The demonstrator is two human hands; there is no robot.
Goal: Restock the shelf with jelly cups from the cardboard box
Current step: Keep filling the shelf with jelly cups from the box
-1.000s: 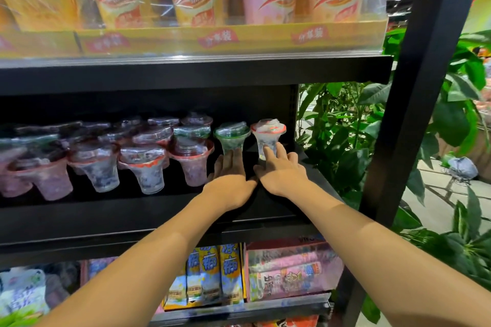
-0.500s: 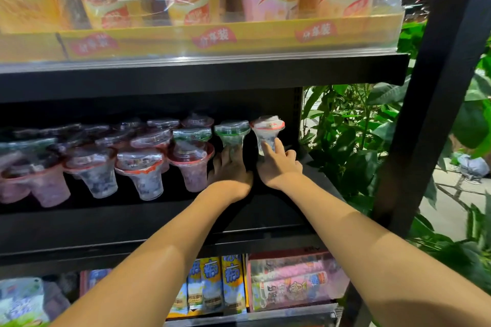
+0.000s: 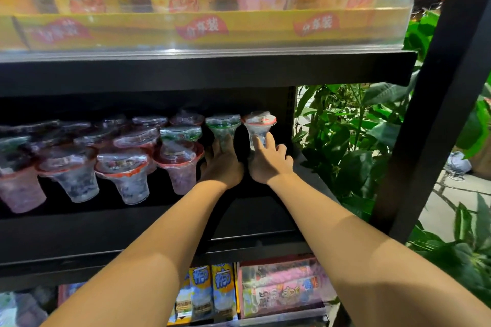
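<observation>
Both hands deep in middle shelf (image 3: 148,223), at right end of jelly cup row.
Left hand (image 3: 222,164): fingers hidden behind green-lidded cup (image 3: 222,129); touching its base, grip cannot tell.
Right hand (image 3: 268,159): fingers straight, index tip pressing base of red-lidded cup (image 3: 259,127), no curl around it.
Cardboard box not in view.
Risks, judged: narrow base, wide top, so low push may tip cup backward. Sideways nudge may knock green cup into crowded neighbours (image 3: 176,164). Red cup near shelf's right end; overshoot may drop it toward plants (image 3: 353,141).
</observation>
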